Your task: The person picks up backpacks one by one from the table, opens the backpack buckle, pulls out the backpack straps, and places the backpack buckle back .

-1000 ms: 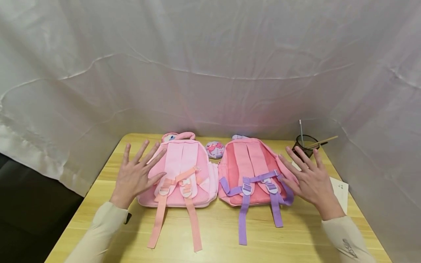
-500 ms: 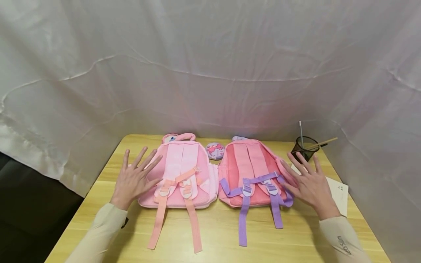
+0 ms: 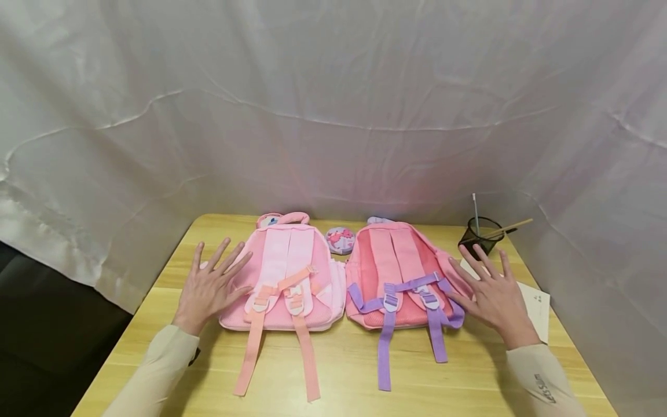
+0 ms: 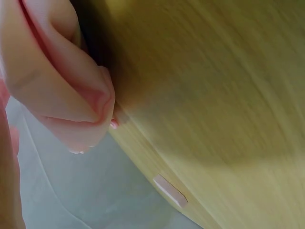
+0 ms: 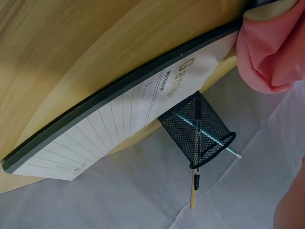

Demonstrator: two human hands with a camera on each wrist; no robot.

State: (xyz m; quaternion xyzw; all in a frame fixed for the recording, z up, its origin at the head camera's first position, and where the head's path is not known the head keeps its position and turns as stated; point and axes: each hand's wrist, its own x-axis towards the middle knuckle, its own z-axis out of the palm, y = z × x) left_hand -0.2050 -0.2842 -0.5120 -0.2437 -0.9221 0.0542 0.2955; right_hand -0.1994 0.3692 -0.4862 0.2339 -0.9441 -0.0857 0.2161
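Two small backpacks lie side by side on the table, strap sides up. The left one is a light pink backpack [image 3: 324,278] with orange straps [image 3: 251,353]; the right one is a coral pink backpack [image 3: 365,260] with purple straps [image 3: 384,353]. My left hand [image 3: 208,289] is held with fingers spread over the left edge of the light pink backpack. Over the right edge of the coral backpack, my right hand [image 3: 495,301] is likewise spread. Neither hand grips anything; whether they touch the fabric cannot be told. A round patterned piece [image 3: 341,240] shows between the bags.
A black mesh pen holder [image 5: 200,133] with several pens and sticks stands at the back right. Beside it a notebook [image 5: 109,119] lies partly behind my right hand. A small pale block [image 4: 170,191] sits near the table's edge. Grey curtains [image 3: 333,156] hang behind.
Both hands have dropped slightly in the head view, fingers still spread. The backpacks stay where they were.
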